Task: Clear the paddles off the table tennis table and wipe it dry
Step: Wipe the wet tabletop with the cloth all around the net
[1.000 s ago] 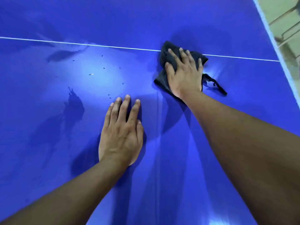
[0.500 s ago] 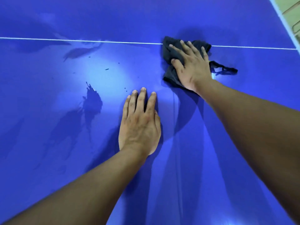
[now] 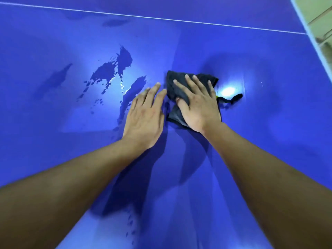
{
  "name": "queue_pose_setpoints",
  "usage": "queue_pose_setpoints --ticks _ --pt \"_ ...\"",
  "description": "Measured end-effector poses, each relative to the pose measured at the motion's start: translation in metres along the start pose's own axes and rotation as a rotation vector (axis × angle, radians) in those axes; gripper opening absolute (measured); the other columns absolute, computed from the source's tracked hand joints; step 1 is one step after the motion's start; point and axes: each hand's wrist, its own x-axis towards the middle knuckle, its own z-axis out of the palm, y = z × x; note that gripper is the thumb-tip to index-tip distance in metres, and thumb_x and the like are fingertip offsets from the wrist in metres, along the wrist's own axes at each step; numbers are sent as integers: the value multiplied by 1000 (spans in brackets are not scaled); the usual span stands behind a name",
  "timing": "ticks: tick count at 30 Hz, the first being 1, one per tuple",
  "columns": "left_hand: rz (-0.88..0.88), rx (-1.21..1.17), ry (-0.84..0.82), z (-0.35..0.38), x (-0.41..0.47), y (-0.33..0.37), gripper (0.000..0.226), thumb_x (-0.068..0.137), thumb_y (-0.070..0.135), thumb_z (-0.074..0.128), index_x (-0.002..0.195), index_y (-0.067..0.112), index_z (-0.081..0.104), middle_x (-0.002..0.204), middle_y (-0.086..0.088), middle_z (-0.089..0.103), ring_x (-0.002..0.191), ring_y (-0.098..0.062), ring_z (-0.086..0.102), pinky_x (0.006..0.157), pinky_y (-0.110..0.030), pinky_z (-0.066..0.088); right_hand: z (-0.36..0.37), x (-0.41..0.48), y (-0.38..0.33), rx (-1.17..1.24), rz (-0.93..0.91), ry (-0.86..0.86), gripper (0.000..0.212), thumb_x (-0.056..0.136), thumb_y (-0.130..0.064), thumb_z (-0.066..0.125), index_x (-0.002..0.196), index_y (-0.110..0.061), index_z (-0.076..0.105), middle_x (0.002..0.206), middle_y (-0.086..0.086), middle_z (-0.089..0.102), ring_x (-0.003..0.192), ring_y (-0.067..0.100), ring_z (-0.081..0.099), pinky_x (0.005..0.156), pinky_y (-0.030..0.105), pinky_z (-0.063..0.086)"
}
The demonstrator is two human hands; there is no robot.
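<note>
The blue table tennis table (image 3: 269,123) fills the view. A crumpled black cloth (image 3: 175,83) lies on it near the middle. My right hand (image 3: 197,105) presses flat on the cloth, fingers spread and straight. My left hand (image 3: 145,115) rests flat on the bare table just left of the cloth, its fingertips close to the cloth's edge. Dark water patches and drops (image 3: 115,71) spread on the surface left of my hands. No paddles are in view.
A white line (image 3: 161,18) crosses the table at the far side. The table's white right edge (image 3: 312,40) runs at the upper right, with pale floor beyond it. More small drops (image 3: 130,223) lie near the front between my forearms.
My right hand has dragged the cloth toward me and to the left, away from the white line, ending beside my left hand. The view shifted, so the water patches sit nearer my hands.
</note>
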Motion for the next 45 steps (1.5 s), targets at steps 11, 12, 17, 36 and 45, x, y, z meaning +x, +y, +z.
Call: queue_pose_setpoints --ticks 11,12,17,36,45 --pt "-129 40 37 -32 -245 -7 53 94 24 36 145 14 47 159 -9 36 141 -34 39 115 -49 31 -8 -203 -64 7 -21 -60 66 96 -58 14 160 -45 22 171 -6 16 158 11 2 127 50 0" --pt "-157 41 54 -34 -259 -9 52 94 24 38 144 13 49 158 -10 37 138 -36 41 114 -50 33 -8 -216 -68 2 -12 -62 66 96 -58 14 160 -46 22 171 -6 15 158 11 2 127 49 0" --pt "-242 57 53 -43 -323 -12 52 94 25 38 143 12 49 155 -12 40 133 -37 45 109 -52 37 -6 -285 -105 66 -52 -6 63 97 -53 31 158 -39 34 168 -2 27 158 16 15 127 53 8" --pt "-241 39 46 -56 -253 -39 43 93 24 44 133 15 55 140 -6 51 116 -30 50 99 -42 40 7 -237 -139 81 -109 20 58 101 -54 32 158 -41 33 167 -5 29 157 13 16 127 54 11" --pt "-157 94 13 -47 -101 -89 44 94 25 39 134 14 53 141 -9 49 122 -35 48 104 -45 37 17 -94 -118 39 -47 34 59 101 -56 26 159 -44 28 169 -7 25 158 11 12 127 52 5"
